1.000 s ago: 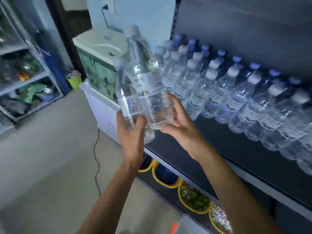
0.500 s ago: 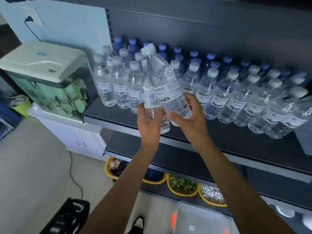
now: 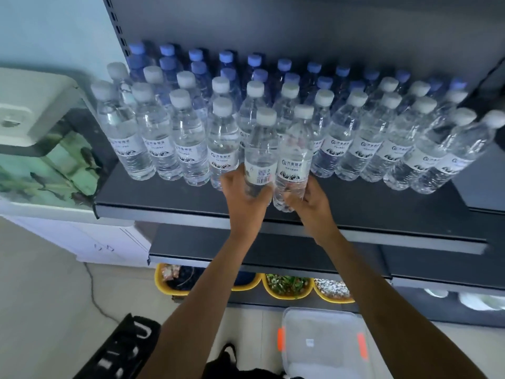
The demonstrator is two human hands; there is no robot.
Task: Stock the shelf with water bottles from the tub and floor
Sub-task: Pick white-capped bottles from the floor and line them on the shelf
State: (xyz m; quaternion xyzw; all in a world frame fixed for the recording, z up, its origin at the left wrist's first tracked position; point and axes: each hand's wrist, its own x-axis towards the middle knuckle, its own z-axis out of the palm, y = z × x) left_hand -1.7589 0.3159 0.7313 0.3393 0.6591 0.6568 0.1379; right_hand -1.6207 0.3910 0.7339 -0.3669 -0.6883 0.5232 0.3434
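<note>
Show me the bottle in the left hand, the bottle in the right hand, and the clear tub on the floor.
left-hand bottle (image 3: pixel 259 143): head view, clear body above the label.
right-hand bottle (image 3: pixel 296 140): head view, clear body above the label.
clear tub (image 3: pixel 322 326): head view, bare translucent top.

Two clear, white-capped bottles (image 3: pixel 259 149) upright at shelf (image 3: pixel 164 199) front
</note>
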